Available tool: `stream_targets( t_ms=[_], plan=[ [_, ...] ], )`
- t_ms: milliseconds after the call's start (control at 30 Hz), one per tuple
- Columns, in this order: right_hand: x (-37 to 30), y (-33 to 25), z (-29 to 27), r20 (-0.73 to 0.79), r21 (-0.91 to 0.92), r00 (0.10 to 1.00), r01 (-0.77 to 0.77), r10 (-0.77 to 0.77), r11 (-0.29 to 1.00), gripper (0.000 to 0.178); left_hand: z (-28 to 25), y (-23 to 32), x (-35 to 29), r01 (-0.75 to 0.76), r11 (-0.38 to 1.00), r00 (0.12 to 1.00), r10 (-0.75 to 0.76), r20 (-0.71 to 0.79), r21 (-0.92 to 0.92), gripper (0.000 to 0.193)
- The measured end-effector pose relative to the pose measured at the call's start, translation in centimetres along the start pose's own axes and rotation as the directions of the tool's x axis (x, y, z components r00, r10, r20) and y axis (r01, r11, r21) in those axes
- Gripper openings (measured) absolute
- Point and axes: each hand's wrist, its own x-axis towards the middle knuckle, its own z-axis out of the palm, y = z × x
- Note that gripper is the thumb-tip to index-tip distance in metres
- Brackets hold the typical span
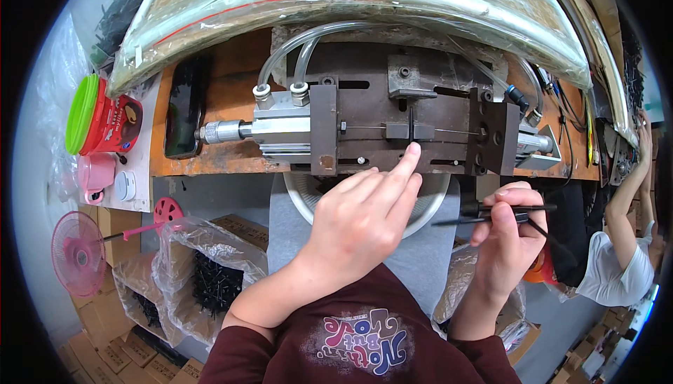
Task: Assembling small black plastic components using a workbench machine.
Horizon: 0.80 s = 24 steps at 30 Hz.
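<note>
My left hand [361,219] reaches over the front edge of a dark metal clamping fixture [371,149]. Its index finger is stretched out, with the tip at the lower end of a thin black part standing between two small grey jaw blocks [397,132]. Whether the fingertip presses on it I cannot tell; the thumb is hidden. To the right, my right hand [512,233] is closed around several slim black plastic rods [452,222], which stick out on both sides of the fingers. A silver air cylinder [280,132] sits at the fixture's left end.
Clear hoses [308,33] arch behind the fixture. A phone [186,107] and a red bucket [116,125] stand left. Below are a white basin [300,205], a pink fan [78,253] and bags of black parts [216,282]. Another person [617,265] works at far right.
</note>
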Motion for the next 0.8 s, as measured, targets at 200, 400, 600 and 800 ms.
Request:
stream_targets(
  t_ms=[200,400,600,800],
  plan=[
    [0.0,0.2,-0.6,0.105,0.200,0.973,-0.223,0.206,0.954,0.014,0.0,-0.4,0.7,0.028,0.998,0.998,-0.032,0.062,0.055,0.025],
    [0.1,0.3,-0.3,0.138,0.256,0.927,-0.374,0.349,0.891,0.014,-1.2,-0.5,0.8,-0.008,0.976,0.998,0.020,0.056,-0.218,0.030],
    [0.3,0.3,0.3,0.269,0.316,0.865,-0.494,0.423,0.810,0.019,-2.4,0.8,0.4,-0.064,0.856,0.996,0.086,0.019,-0.514,0.028],
    [-0.1,0.9,-0.3,0.065,0.225,0.965,-0.261,0.253,0.939,0.022,-2.2,0.2,0.2,0.017,0.968,0.990,-0.051,-0.129,-0.250,0.027]
  ],
)
